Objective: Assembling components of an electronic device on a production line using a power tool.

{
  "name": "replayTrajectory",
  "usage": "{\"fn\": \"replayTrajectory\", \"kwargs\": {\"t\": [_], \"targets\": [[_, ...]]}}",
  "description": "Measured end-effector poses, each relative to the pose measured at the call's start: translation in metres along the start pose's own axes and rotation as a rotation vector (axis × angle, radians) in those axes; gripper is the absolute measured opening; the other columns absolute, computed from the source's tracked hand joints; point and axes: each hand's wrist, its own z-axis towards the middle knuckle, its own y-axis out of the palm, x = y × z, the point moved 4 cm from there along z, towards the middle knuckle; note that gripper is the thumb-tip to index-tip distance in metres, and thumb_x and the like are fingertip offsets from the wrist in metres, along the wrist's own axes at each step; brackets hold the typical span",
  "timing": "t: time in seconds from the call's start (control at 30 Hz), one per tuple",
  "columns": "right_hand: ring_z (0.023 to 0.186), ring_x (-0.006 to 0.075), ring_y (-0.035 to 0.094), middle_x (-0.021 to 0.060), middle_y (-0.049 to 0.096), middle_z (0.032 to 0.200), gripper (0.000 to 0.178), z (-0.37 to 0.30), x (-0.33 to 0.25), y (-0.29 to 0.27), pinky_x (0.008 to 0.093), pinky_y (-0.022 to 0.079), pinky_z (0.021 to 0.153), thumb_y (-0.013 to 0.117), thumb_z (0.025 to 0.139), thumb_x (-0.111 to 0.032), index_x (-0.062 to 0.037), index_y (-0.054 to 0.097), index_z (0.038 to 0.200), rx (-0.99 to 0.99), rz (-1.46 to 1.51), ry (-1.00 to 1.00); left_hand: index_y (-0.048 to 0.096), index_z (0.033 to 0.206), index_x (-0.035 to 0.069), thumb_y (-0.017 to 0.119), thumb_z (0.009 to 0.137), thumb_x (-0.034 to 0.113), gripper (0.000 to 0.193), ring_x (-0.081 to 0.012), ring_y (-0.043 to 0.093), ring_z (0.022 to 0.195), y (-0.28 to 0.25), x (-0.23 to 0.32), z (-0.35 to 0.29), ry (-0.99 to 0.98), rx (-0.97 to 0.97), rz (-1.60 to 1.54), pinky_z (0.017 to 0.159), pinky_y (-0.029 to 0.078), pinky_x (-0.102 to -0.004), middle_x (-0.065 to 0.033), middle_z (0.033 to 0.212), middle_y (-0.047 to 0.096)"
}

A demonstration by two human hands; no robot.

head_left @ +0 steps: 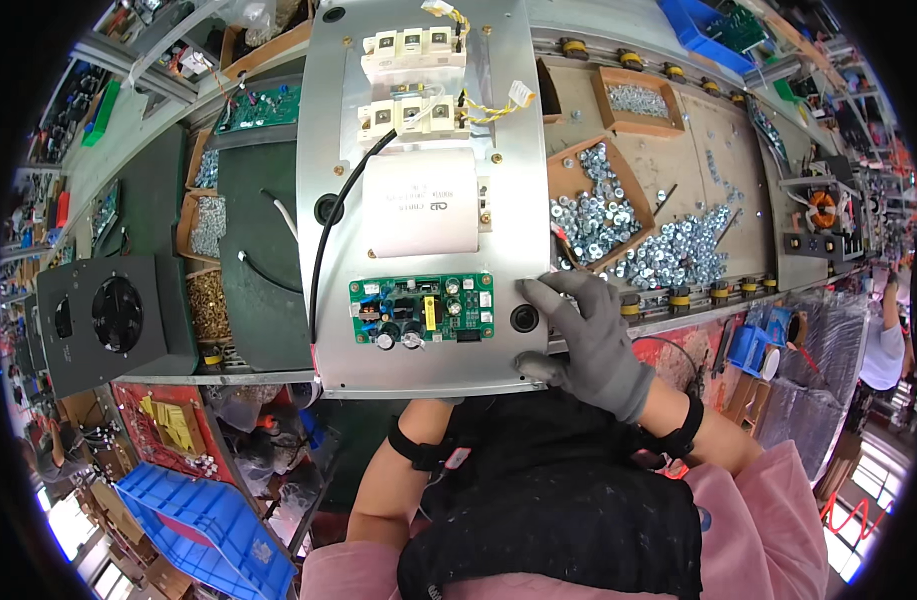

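Observation:
A silver metal plate lies before me, its near edge close to my body. On it sit a green circuit board, a white block-shaped component with printing, and two cream terminal modules with yellow wires. A black cable runs down the plate's left side. My right hand, in a grey glove, rests on the near right corner. Its thumb and forefinger are spread on either side of a black rubber grommet. My left forearm reaches under the near edge, and that hand is hidden beneath the plate.
Right of the plate, a wooden tray of bolts stands beside a loose bolt heap; another tray lies beyond. On the left are a black fan panel and small screw trays. A blue crate sits low left.

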Motion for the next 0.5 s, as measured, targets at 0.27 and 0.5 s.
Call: {"fn": "replayTrajectory", "kwargs": {"t": [0.27, 0.5], "targets": [[0.103, 0.0282, 0.046, 0.0091, 0.047, 0.115, 0.073, 0.0, -0.003, 0.002, 0.0422, 0.035, 0.087, 0.075, 0.067, -0.034, -0.0124, 0.045, 0.129, -0.024, -0.002, 0.006, 0.025, 0.141, 0.009, 0.038, 0.097, 0.034, 0.052, -0.0217, 0.037, 0.128, -0.014, 0.007, 0.012, 0.029, -0.015, 0.076, 0.106, 0.033, -0.0376, -0.0102, 0.141, 0.035], [0.104, 0.0285, 0.046, 0.0088, 0.047, 0.117, 0.072, -0.001, -0.004, 0.003, 0.0422, 0.036, 0.088, 0.074, 0.068, -0.035, -0.0131, 0.045, 0.13, -0.047, 0.0, 0.023, 0.026, 0.14, 0.008, 0.038, 0.097, 0.033, 0.051, -0.0219, 0.038, 0.127, -0.015, 0.01, 0.01, 0.067, -0.061, 0.151, 0.105, 0.034, -0.0377, -0.0104, 0.14, 0.036]]}}
